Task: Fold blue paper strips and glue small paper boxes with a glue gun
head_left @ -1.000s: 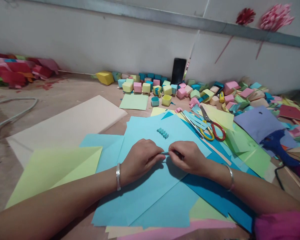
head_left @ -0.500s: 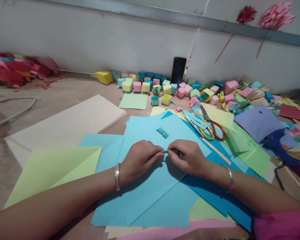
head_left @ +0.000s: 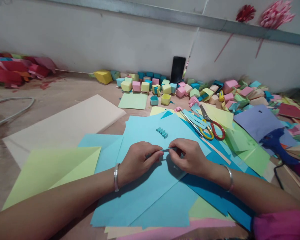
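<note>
While the left hand [head_left: 140,159] and right hand [head_left: 188,156] pinch a narrow blue strip [head_left: 166,149] between thumbs and fingers, its ends hidden, uneven pull could crease it crooked or tear it, since it looks like thin paper. Strip sits above overlapping light blue sheets [head_left: 140,200]; these look loose, so a dragging wrist might shift them. Small pleated piece [head_left: 162,132] lies just beyond the fingertips, where a forward knuckle could flick or flatten it. Right side is tight: scissors [head_left: 205,115] lie near the right hand, blades pointing away, with a glue gun [head_left: 277,143] farther out. Left is roomier, only flat yellow-green [head_left: 52,170] and pale sheets [head_left: 72,120]; small paper boxes [head_left: 166,99] line the far edge by the wall [head_left: 140,43].
</note>
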{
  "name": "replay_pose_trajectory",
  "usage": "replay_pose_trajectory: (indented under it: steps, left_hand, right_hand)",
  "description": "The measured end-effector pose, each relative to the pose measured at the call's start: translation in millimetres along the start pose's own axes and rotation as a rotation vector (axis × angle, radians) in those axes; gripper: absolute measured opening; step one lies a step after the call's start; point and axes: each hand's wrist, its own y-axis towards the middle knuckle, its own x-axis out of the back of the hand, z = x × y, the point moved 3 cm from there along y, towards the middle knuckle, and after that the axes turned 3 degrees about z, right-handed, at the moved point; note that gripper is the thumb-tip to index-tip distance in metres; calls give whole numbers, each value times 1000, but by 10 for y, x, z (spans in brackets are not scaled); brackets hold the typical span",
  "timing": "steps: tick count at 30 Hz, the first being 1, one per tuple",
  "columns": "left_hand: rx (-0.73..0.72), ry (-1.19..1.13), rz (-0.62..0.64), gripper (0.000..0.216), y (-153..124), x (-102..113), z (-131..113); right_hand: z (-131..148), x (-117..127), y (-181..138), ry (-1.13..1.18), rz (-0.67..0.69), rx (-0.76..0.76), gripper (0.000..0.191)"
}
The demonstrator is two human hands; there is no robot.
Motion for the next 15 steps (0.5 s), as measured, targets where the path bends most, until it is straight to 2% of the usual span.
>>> replay_pose_trajectory:
  steps: [7, 12, 15]
  left_hand:
    - [-38, -39, 38, 15, 31, 6, -71]
    - [-4, -103, 106, 26, 31, 6, -161]
    - [37, -179, 138, 29, 22, -22, -167]
  right_hand:
    - [24, -11, 9, -53, -62, 38, 9]
    - [85, -43, -49, -183, -95, 218, 12]
    - [109, -67, -88, -262, -54, 322, 16]
